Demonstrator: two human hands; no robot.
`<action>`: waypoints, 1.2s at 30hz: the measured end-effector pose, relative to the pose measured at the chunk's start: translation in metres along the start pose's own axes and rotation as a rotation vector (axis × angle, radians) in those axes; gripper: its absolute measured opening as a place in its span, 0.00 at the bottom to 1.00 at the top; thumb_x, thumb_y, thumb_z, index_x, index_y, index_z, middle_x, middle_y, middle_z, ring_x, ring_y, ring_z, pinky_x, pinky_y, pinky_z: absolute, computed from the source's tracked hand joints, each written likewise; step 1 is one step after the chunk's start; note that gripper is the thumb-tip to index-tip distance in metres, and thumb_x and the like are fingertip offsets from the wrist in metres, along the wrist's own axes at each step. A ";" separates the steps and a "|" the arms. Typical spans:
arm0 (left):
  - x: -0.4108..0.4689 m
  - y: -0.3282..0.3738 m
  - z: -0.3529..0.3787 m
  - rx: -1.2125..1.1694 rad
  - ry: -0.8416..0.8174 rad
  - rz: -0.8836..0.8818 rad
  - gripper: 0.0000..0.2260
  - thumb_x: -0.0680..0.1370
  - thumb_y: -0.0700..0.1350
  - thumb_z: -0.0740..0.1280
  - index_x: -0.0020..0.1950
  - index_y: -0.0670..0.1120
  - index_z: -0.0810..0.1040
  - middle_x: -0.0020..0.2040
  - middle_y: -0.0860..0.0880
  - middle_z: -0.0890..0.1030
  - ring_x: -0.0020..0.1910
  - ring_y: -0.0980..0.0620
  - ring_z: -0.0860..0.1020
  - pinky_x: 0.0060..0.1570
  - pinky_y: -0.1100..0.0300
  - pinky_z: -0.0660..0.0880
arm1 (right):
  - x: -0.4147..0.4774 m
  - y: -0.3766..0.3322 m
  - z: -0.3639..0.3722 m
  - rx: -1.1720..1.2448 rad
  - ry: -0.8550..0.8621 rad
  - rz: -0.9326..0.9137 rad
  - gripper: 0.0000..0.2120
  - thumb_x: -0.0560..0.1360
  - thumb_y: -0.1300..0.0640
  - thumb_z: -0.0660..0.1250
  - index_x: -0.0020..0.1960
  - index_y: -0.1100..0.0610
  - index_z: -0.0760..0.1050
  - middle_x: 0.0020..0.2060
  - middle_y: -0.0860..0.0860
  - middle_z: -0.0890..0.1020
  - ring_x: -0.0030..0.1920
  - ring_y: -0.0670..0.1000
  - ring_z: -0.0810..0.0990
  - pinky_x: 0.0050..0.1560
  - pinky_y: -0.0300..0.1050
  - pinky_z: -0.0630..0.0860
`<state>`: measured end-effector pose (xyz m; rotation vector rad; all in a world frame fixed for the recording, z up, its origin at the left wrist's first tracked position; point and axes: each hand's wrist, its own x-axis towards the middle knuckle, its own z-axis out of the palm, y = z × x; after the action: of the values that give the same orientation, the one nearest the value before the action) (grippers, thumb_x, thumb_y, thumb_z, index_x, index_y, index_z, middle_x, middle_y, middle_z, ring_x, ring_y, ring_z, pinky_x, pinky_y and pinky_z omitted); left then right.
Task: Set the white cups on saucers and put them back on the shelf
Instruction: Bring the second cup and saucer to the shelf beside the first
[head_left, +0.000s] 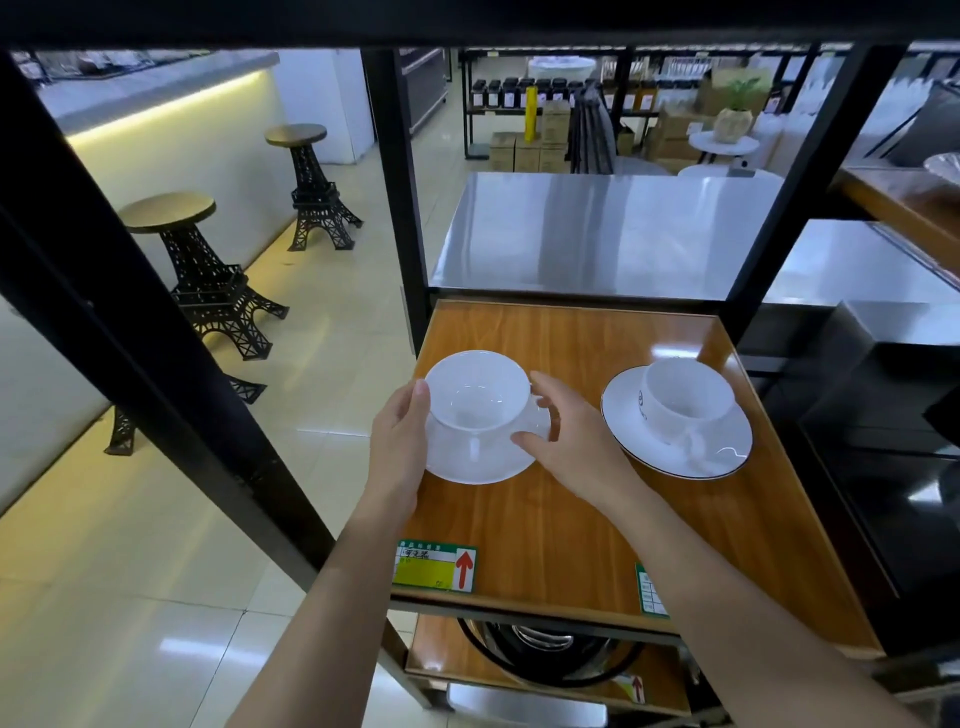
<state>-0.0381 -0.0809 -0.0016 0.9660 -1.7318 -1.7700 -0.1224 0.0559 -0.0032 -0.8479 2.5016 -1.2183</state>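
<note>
- Head view: left hand (397, 447) and right hand (569, 447) each grip an opposite edge of the left saucer (480, 462), which carries a white cup (478, 389), at the wooden shelf's (571, 332) left side.
- A second cup (685, 397) sits on a rimmed saucer (675, 452) to the right, well clear of both hands.

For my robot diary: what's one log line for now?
both hands hold left cup and saucer | right set on shelf

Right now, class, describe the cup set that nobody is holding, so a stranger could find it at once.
Find the wooden shelf inside the black frame. On its right side a white cup sits on a saucer, clear of both hands. Unlike the plain set on the left, this saucer has a thin dark rim.
</note>
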 end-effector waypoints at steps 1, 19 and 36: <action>0.000 -0.001 -0.001 -0.008 0.054 0.006 0.14 0.81 0.50 0.57 0.61 0.47 0.75 0.55 0.50 0.79 0.53 0.51 0.76 0.45 0.61 0.72 | -0.001 0.000 0.000 -0.010 0.050 0.033 0.29 0.74 0.53 0.68 0.72 0.51 0.62 0.65 0.50 0.74 0.63 0.50 0.74 0.60 0.47 0.74; 0.011 -0.034 -0.025 0.299 0.093 0.027 0.12 0.78 0.44 0.63 0.60 0.49 0.79 0.54 0.48 0.81 0.54 0.47 0.77 0.59 0.44 0.75 | -0.009 0.011 0.015 0.028 0.038 0.350 0.13 0.77 0.51 0.62 0.57 0.57 0.75 0.43 0.53 0.83 0.42 0.49 0.82 0.48 0.42 0.77; 0.017 -0.036 -0.011 0.690 0.074 0.155 0.16 0.80 0.55 0.56 0.64 0.57 0.76 0.59 0.51 0.81 0.60 0.50 0.73 0.55 0.57 0.51 | -0.008 0.017 0.010 0.228 0.189 0.395 0.14 0.78 0.56 0.61 0.61 0.59 0.74 0.37 0.52 0.80 0.36 0.44 0.76 0.47 0.40 0.69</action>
<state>-0.0354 -0.0978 -0.0392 1.0950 -2.3474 -1.0231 -0.1180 0.0627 -0.0235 -0.1782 2.4426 -1.4512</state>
